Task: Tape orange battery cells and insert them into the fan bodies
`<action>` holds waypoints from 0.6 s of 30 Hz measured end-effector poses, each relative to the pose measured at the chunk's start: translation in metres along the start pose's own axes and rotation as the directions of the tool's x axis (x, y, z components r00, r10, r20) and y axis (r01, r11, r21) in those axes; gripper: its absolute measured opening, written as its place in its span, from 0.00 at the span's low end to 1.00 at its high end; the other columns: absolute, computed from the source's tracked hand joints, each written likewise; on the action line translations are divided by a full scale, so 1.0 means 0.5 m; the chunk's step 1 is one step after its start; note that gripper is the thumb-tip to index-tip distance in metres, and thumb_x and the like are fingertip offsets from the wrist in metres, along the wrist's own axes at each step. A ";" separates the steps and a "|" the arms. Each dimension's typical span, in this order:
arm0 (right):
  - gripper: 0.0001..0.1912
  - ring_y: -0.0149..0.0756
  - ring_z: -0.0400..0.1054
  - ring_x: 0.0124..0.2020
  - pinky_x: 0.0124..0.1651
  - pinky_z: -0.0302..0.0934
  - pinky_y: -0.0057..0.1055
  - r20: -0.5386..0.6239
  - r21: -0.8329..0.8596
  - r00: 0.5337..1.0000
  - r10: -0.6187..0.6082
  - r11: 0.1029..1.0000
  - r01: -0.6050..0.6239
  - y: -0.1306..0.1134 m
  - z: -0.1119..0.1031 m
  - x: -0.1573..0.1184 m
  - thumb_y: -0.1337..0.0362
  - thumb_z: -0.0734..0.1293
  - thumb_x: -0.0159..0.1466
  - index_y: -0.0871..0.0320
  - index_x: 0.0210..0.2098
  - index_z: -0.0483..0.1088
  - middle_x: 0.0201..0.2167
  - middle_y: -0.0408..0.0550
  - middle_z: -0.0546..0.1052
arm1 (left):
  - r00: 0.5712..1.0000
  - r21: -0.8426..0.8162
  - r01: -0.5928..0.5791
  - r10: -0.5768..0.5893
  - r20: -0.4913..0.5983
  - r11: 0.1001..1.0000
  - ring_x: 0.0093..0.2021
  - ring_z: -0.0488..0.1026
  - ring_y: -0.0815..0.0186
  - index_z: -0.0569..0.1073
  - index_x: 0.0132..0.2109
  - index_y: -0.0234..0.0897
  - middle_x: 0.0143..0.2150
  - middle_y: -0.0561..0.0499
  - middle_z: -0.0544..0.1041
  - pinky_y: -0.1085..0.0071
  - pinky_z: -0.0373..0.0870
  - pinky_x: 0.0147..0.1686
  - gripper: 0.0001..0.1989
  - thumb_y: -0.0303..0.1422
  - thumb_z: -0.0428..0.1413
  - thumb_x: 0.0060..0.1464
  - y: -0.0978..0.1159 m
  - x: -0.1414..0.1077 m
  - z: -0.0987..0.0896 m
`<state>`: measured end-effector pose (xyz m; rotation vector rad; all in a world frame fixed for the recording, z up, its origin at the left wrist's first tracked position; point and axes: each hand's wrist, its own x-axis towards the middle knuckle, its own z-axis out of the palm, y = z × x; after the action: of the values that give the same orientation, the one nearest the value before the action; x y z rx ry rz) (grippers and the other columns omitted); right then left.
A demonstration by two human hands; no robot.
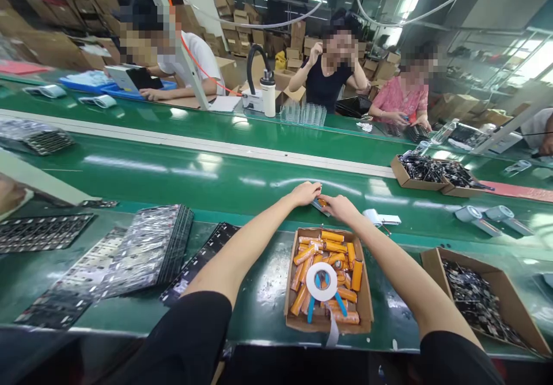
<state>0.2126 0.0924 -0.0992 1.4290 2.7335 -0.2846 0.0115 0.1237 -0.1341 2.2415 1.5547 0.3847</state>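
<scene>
My left hand (306,193) and my right hand (339,207) meet over the green belt, both closed on a small light-grey housing (320,206). A bit of orange, like a battery cell, shows in it beside my right fingertips; the fingers hide much of the housing. Nearer me stands a cardboard box (367,310) of orange cylindrical batteries (303,254). On the batteries lie a white tape roll (311,291) and blue-handled pliers (339,303). Right of my right hand, a white device part (382,218) lies on the belt.
Stacked circuit-board panels (151,246) lie at left. Boxes of small dark parts stand at right (479,298) and across the belt (419,174). Grey-white housings (475,218) lie on the belt's right. Several people sit opposite, near clear plastic tubes (303,114).
</scene>
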 end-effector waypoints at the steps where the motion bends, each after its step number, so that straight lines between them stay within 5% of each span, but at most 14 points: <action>1: 0.28 0.54 0.83 0.52 0.56 0.73 0.41 0.026 -0.041 1.000 0.003 0.999 -0.002 -0.001 -0.003 0.001 0.59 0.72 0.74 0.43 0.72 0.71 0.50 0.54 0.87 | 1.000 -0.007 0.008 -0.008 0.003 1.000 0.51 0.79 0.58 0.78 0.53 0.37 0.49 0.45 0.82 0.60 0.75 0.53 0.12 0.38 0.53 0.75 0.003 0.001 0.001; 8: 0.26 0.58 0.81 0.56 0.53 0.74 0.45 0.176 -0.197 0.984 0.017 0.980 0.018 -0.011 -0.017 0.016 0.49 0.66 0.76 0.42 0.71 0.72 0.56 0.58 0.84 | 0.996 -0.045 0.088 -0.087 0.030 0.995 0.54 0.79 0.58 0.77 0.58 0.36 0.55 0.44 0.80 0.53 0.78 0.58 0.19 0.47 0.57 0.74 0.022 -0.002 0.008; 18: 0.22 0.55 0.80 0.56 0.55 0.72 0.41 0.138 -0.232 0.990 0.040 0.973 -0.007 -0.020 -0.032 0.016 0.51 0.66 0.77 0.48 0.65 0.78 0.55 0.60 0.84 | 0.993 -0.022 0.118 -0.117 0.034 0.993 0.57 0.79 0.56 0.76 0.62 0.36 0.59 0.42 0.79 0.50 0.78 0.60 0.20 0.45 0.59 0.73 0.059 0.001 0.004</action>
<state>0.2008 0.0964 -0.0829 1.3247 2.5361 -0.0608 0.0371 0.1148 -0.1222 2.1159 1.6470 0.3294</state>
